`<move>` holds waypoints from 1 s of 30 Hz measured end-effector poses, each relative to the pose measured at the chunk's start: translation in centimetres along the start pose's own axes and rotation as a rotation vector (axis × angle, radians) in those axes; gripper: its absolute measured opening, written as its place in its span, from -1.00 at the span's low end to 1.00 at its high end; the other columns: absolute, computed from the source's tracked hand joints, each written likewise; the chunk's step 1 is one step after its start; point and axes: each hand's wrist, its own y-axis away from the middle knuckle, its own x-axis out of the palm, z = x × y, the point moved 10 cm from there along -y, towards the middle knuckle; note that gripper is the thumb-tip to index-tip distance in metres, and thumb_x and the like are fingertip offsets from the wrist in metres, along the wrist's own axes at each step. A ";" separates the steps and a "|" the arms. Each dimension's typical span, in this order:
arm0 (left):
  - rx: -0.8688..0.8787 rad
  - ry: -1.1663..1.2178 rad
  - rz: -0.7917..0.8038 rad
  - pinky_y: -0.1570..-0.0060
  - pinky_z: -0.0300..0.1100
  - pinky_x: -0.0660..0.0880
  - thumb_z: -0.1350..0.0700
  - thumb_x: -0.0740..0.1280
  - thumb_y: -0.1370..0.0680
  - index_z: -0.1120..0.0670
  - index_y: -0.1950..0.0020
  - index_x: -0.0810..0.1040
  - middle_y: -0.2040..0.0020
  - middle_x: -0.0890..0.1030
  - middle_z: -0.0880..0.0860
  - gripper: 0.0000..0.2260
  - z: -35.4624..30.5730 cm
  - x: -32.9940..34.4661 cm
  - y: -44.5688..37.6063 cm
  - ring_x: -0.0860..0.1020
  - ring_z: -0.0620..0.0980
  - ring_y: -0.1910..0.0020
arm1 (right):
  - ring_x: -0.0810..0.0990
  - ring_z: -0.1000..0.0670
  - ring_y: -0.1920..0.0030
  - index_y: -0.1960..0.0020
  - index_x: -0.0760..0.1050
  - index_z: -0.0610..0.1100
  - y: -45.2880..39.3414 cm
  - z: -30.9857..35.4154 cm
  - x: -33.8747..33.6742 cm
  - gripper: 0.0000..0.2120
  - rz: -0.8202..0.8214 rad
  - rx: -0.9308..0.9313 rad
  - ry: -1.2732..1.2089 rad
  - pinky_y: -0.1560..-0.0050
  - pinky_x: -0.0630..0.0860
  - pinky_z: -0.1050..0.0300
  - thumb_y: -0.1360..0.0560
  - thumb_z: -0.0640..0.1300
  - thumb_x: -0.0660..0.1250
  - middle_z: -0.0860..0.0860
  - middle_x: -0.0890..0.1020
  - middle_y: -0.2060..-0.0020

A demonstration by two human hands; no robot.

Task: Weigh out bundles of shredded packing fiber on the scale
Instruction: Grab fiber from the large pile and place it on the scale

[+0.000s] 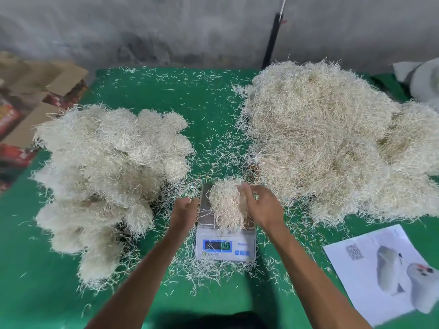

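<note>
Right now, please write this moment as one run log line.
step: weighing | bundle: on scale | right hand: touching bundle | left hand: beside pan, empty | display: unreadable

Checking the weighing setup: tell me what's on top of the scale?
A fiber bundle sits on the scale, right hand against it. The bundle covers most of the metal pan; the display is blurred.
</note>
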 end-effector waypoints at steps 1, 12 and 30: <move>-0.007 -0.023 0.000 0.65 -0.40 0.08 0.20 0.26 -0.64 0.09 0.38 0.35 0.51 0.27 -0.05 -0.63 0.1 -0.1 0.2 0.16 -0.18 0.67 | 0.64 0.04 0.41 -0.19 0.57 -0.09 0.3 -0.3 -0.7 -0.25 -0.053 0.013 -0.027 0.35 0.65 0.07 -0.62 0.48 -0.10 -0.03 0.66 0.30; -0.041 0.035 0.056 0.58 -0.32 0.19 0.15 0.28 -0.61 0.25 0.07 0.50 0.38 0.40 -0.04 -0.84 2.0 1.2 2.2 0.26 -0.23 0.56 | 0.65 -0.03 0.20 -0.13 0.54 -0.20 2.1 -1.0 -0.8 -0.35 -0.083 0.011 -0.069 0.14 0.64 0.03 -0.71 0.28 -0.11 -0.09 0.65 0.12; -0.095 -0.003 0.088 0.40 -0.06 0.54 0.06 0.23 -0.64 0.42 -0.19 0.43 0.20 0.53 0.26 -0.61 2.5 0.7 2.3 0.69 0.07 0.05 | 0.61 0.08 0.24 -0.33 0.49 -0.21 2.0 -1.4 1.1 -0.43 -0.034 0.014 -0.087 0.30 0.47 0.22 -0.73 0.20 -0.05 0.03 0.56 0.09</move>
